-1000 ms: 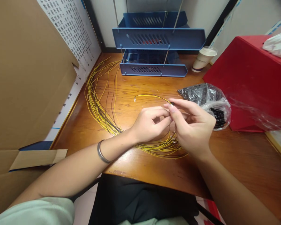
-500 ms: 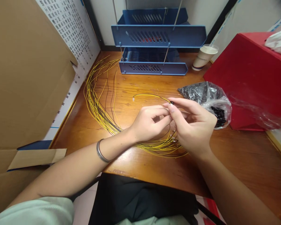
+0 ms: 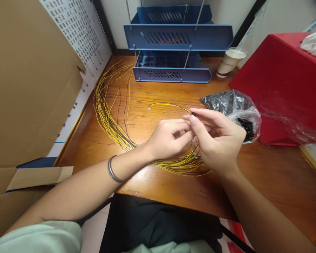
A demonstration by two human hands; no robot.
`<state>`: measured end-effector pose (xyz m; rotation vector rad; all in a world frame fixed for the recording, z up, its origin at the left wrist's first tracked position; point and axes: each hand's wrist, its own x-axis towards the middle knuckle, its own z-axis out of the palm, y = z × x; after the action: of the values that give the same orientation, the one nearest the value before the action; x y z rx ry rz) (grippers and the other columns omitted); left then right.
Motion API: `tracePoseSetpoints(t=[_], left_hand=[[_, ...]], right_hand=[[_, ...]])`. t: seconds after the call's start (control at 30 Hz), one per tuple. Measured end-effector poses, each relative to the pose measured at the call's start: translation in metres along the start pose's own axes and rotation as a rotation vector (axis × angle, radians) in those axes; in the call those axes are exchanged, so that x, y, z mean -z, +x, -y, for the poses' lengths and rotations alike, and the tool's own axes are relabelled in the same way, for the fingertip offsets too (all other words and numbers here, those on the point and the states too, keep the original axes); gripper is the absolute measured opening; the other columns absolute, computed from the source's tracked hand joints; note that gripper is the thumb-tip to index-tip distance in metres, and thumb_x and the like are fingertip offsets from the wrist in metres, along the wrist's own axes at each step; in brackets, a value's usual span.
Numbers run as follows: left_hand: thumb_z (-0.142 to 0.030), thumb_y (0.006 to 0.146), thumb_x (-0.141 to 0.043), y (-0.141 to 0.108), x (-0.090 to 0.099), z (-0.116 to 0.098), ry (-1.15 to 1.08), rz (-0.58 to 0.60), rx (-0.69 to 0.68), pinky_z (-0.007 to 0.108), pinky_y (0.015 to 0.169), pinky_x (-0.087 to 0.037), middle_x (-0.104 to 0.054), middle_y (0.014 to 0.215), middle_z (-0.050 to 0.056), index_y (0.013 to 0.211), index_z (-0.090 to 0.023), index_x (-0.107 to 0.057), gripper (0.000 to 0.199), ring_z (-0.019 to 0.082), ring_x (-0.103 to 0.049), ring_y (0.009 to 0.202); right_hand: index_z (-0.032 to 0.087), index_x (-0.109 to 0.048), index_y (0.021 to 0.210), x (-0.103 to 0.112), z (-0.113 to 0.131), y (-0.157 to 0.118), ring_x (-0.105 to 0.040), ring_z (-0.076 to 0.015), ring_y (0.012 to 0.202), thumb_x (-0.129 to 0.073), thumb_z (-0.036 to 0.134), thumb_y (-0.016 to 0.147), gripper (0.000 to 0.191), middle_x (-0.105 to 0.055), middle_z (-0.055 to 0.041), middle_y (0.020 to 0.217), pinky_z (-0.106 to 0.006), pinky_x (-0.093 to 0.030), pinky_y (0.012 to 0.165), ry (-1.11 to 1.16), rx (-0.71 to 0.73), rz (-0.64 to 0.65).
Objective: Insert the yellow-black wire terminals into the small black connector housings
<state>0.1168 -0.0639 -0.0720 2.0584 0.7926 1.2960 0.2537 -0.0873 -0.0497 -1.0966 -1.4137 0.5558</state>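
Observation:
My right hand (image 3: 218, 146) pinches a small dark round part (image 3: 193, 114) between thumb and forefinger. A yellow-and-black wire (image 3: 168, 104) comes out of it and arcs left, ending in a small clear connector (image 3: 149, 109) above the table. My left hand (image 3: 167, 138) is closed close against the right fingertips, on the wire as far as I can see; its fingertips are partly hidden. Beneath both hands lies a looped bundle of yellow and black wires (image 3: 105, 119), with several clear ends near my right palm.
A clear plastic bag (image 3: 230, 102) of black pieces lies just beyond my right hand. Behind it stand a red box (image 3: 276, 91) and a paper cup (image 3: 229, 63). A blue tray rack (image 3: 171, 75) is at the back, a cardboard box (image 3: 28, 88) on the left.
The view has shifted very slightly. Both hands keep the same grip, and the wire's free end has barely moved.

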Motion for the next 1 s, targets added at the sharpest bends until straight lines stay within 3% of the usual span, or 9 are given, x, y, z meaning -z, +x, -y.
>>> tracePoseSetpoints(t=[0.6, 1.0], left_hand=[[-0.021, 0.098, -0.057, 0.0, 0.001, 0.0, 0.032, -0.045, -0.023, 0.02, 0.058, -0.04, -0.055, 0.06, -0.003, 0.064, -0.014, -0.058, 0.035, 0.007, -0.046, 0.057], [-0.026, 0.1, -0.057, 0.0, -0.001, 0.001, -0.067, -0.063, 0.051, 0.023, 0.072, -0.052, -0.078, 0.085, 0.005, 0.085, -0.014, -0.073, 0.025, 0.011, -0.067, 0.075]], right_hand=[[0.021, -0.08, 0.103, 0.0, -0.003, 0.0, -0.079, -0.0195, 0.086, -0.075, 0.017, 0.087, 0.017, -0.082, -0.0039, 0.095, -0.03, -0.065, 0.073, 0.003, 0.037, 0.002], [0.019, -0.081, 0.104, 0.0, -0.011, 0.007, -0.079, -0.02, 0.085, -0.074, 0.024, 0.088, 0.018, -0.082, -0.0066, 0.097, -0.029, -0.063, 0.069, -0.013, -0.02, 0.007]])
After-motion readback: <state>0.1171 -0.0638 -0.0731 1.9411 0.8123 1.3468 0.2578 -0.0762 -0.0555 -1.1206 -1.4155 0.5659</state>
